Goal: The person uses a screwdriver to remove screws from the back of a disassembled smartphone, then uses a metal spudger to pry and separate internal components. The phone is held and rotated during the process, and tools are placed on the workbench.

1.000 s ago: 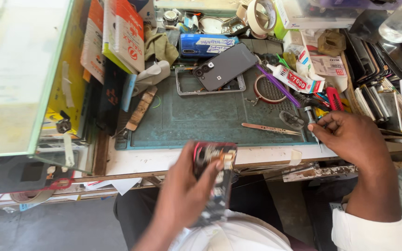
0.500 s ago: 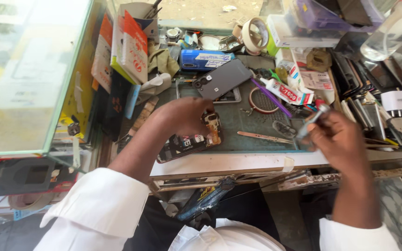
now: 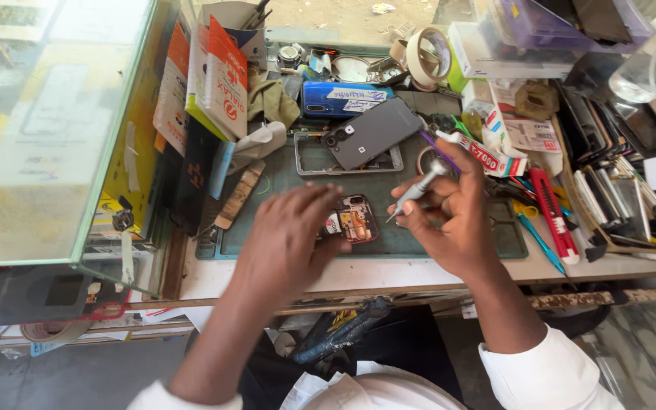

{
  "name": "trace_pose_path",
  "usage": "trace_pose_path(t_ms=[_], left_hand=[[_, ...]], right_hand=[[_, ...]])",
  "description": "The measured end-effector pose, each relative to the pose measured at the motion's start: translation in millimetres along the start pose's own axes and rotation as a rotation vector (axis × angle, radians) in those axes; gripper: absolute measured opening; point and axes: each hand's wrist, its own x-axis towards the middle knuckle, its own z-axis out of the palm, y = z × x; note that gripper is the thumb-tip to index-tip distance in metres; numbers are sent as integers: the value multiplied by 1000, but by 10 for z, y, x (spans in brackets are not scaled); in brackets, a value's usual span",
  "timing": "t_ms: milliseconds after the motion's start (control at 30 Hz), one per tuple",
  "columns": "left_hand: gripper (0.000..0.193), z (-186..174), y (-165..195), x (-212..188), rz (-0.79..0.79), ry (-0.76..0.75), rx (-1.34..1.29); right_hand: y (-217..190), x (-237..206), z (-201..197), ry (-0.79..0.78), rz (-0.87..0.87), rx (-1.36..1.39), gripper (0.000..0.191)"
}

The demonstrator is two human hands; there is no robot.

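— Where are you in the job?

— You look to be in the middle of working on the opened phone [image 3: 352, 220], which lies face down on the green mat [image 3: 449, 247], near its front edge, with its board and copper parts exposed. Your left hand [image 3: 286, 239] lies flat over its left end, fingers spread and loose, pinning it rather than gripping it.

— And the right?

— Your right hand [image 3: 457, 216] is closed around a slim silver screwdriver [image 3: 417, 190], held like a pen, tip angled down and left, just off the phone's right edge.

— So what does the next move need?

— By my reading, a steady tip on a very small screw or clip. Keep the left palm pressing so the body doesn't slide, and bring the tip in gently.

— Anything crowding me?

— A grey phone back [image 3: 371, 133] rests on a bare frame [image 3: 309, 159] behind your hands, and a red cutter [image 3: 556, 216] lies to your right, well apart.
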Motion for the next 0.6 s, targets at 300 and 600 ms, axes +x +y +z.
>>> trace_pose_path(t_ms=[300,600], left_hand=[[64,102,-80,-132,-239,101,100],[58,174,-287,58,-276,69,89]], right_hand=[[254,211,224,-99,-142,-70,72],[490,323,261,-93,-102,-95,72]])
